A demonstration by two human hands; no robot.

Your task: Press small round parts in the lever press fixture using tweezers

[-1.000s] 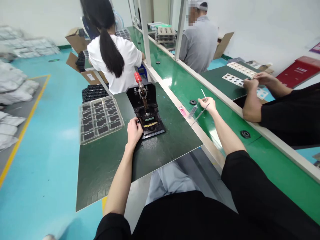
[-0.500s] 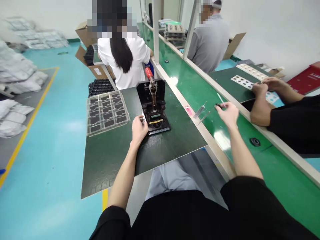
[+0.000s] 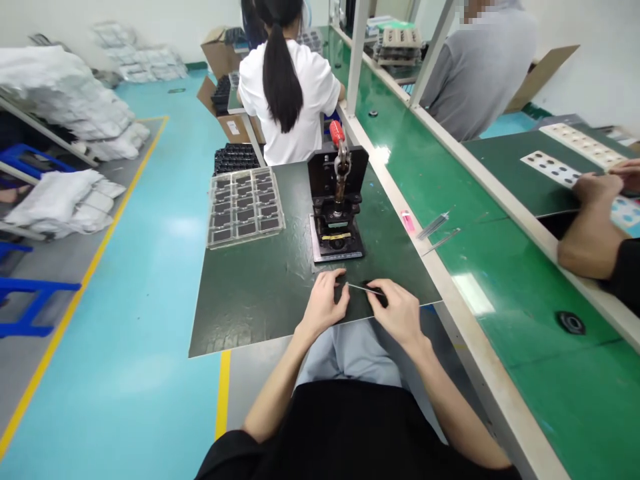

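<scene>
My right hand [image 3: 400,310], at the front of the dark green work board [image 3: 240,293], pinches a small black part [image 3: 379,295] together with a thin pale stick [image 3: 357,287]. The black part is mostly hidden by the fingers. My left hand [image 3: 325,303] is open just left of it, thumb and fingers apart, the stick's tip close to its thumb. Beyond both hands stands a black toggle press [image 3: 337,207] with a red handle. A yellow strip [image 3: 337,237] lies across its lower part.
A clear tray [image 3: 245,207] of dark pieces lies at the board's left. To the right runs a green conveyor [image 3: 450,207] with a black ring-shaped part [image 3: 571,323]. Thin metal tools [image 3: 435,227] and a pink item [image 3: 408,221] lie along its rail. Co-workers sit ahead and at right.
My right hand has come from over the conveyor to the board's front with the black part and stick. My left hand has left the press's side and moved toward it. The view has shifted.
</scene>
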